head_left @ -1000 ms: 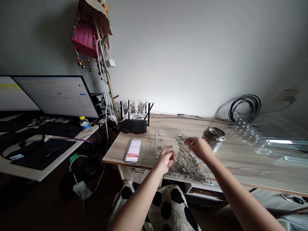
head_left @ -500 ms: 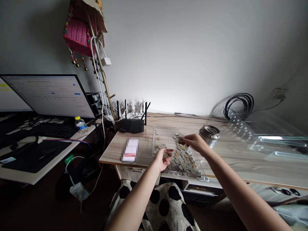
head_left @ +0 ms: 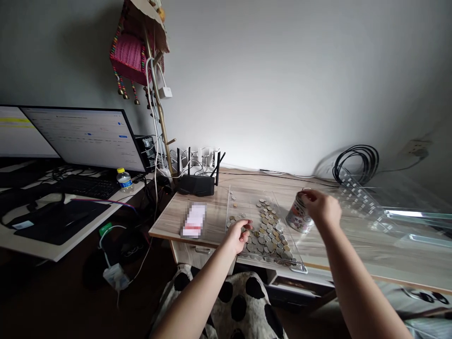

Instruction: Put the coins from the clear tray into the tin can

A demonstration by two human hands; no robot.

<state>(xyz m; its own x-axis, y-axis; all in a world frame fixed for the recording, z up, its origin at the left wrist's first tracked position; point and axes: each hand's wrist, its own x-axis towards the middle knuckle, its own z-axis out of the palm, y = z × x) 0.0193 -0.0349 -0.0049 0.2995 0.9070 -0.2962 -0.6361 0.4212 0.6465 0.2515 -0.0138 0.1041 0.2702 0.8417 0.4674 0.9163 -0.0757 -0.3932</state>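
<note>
My right hand (head_left: 323,207) is pinched at the top of a round metal tin (head_left: 299,216), which has a printed side and a wire clasp. Between its fingertips is a coin, mostly covered by the fingers. A shallow clear plastic tray (head_left: 247,192) lies on the table, and many silver and gold-coloured coins (head_left: 270,230) are spread in it, thickest at the near right. My left hand (head_left: 240,235) hovers over the tray's near left part, its fingers loosely curled and apart, with nothing visible in them.
Left of the tray lies a blurred-out phone-like slip (head_left: 194,220). Behind it stands a black router (head_left: 196,185) with upright antennas. Clear plastic racks (head_left: 399,212) and a black cable coil (head_left: 355,162) are at the right. A bottle (head_left: 125,180) stands by the monitor (head_left: 84,136).
My right hand has gone from the coins in the tray to the top of the tin, which now looks tilted. My left hand has stayed over the tray. The view has shifted slightly.
</note>
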